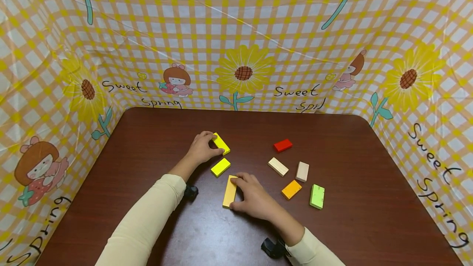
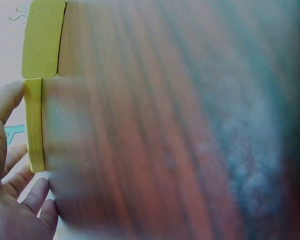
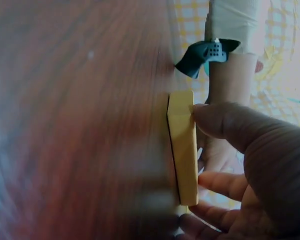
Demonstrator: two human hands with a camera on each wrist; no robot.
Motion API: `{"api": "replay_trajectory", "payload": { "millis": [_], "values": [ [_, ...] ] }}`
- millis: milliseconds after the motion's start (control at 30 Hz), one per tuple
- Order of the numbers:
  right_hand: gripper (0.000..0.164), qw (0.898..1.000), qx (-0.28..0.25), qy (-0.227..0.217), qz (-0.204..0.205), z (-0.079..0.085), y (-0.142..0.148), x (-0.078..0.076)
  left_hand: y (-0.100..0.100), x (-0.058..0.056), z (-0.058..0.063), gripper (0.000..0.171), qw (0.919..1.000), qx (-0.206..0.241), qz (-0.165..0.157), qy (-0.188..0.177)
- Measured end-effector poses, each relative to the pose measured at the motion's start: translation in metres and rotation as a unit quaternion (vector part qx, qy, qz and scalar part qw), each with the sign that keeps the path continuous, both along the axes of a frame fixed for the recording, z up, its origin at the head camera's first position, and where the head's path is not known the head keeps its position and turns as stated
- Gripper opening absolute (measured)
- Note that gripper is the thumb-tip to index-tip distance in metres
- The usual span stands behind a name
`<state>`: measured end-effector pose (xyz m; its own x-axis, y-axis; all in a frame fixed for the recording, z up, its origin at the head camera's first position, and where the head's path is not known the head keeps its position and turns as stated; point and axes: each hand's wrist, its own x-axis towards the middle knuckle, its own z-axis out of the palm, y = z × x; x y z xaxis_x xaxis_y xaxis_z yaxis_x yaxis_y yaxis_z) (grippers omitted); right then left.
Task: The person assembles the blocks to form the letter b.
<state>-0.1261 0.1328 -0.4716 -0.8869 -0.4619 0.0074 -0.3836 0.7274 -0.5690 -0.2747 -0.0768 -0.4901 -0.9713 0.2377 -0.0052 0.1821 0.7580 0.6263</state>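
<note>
Right hand [image 1: 256,198] spans the amber block [image 1: 229,192] lengthwise, thumb at the near end, finger at the far. Left hand [image 1: 201,149] pinches the far yellow block [image 1: 223,144] likewise, end to end. Near yellow block [image 1: 220,167] lies between them on the surface [image 1: 162,134]. Held blocks look like painted wood: probably light, stiff, hard to damage, smooth faces perhaps slick. Ends or long edges seem best purchase. Wrist views blurred; cannot tell whether either is lifted.
</note>
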Motion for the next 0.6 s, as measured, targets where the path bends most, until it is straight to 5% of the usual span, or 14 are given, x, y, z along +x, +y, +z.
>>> {"api": "replay_trajectory", "payload": {
  "millis": [367, 600],
  "values": [
    [0.064, 1.000, 0.010, 0.011, 0.017, -0.0015, 0.0035, -0.0027, -0.0006, 0.0008, -0.0015, 0.068, 1.0000, -0.006, -0.006, -0.003],
    [0.062, 0.999, 0.018, 0.036, 0.025, -0.0016, 0.0053, -0.0006, -0.0010, 0.0005, -0.0004, 0.067, 0.9966, -0.068, -0.046, 0.008]
  ]
}}
